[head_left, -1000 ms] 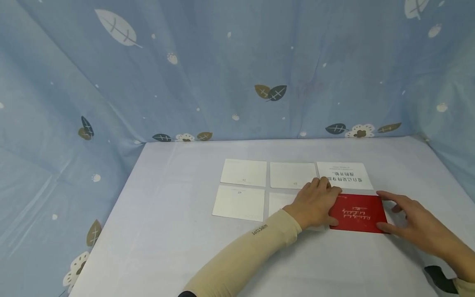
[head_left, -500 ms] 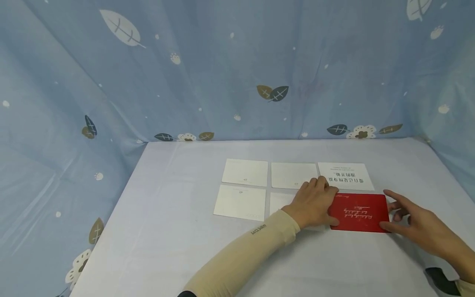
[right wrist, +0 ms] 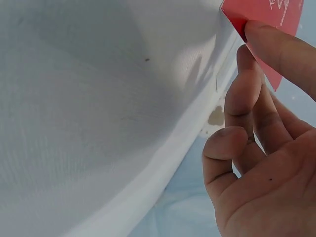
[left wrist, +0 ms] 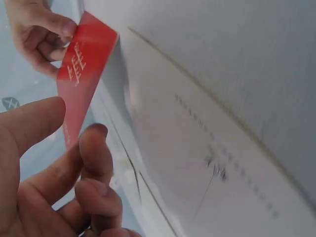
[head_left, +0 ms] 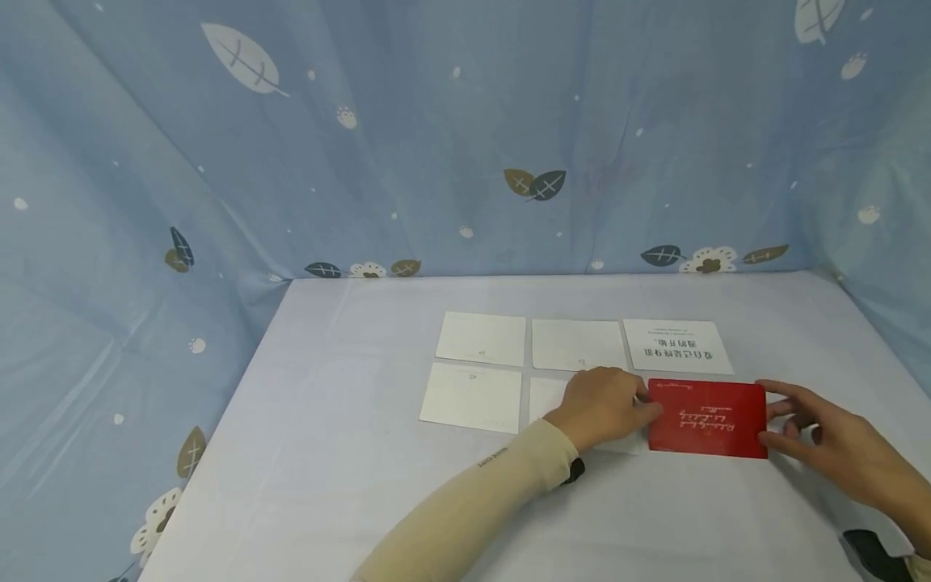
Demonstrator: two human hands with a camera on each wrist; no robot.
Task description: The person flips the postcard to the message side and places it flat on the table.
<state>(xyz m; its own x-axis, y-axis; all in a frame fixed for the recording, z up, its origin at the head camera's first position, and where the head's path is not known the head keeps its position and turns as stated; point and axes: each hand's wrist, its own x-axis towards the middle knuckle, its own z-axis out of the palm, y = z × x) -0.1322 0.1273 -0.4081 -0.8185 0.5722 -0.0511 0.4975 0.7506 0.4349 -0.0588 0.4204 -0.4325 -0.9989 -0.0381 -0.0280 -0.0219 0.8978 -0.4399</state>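
Note:
A red card with white script is at the right of the white table, lifted and tilted in the left wrist view. My right hand pinches its right end, the thumb on its face and fingers behind, as the right wrist view shows. At its left end my left hand holds the edge between thumb and index finger; the other fingers are curled. Beneath the left hand lies a white card, partly covered. Just beyond the red card is a white card with black characters.
Blank-looking white cards lie to the left: a back-left card, a back-middle card and a front-left card. A blue leaf-patterned curtain encloses the table at the back and sides.
The left hand has shifted from the red card's top and bottom edges to its left end. The card has moved slightly right, with the right hand at its right end.

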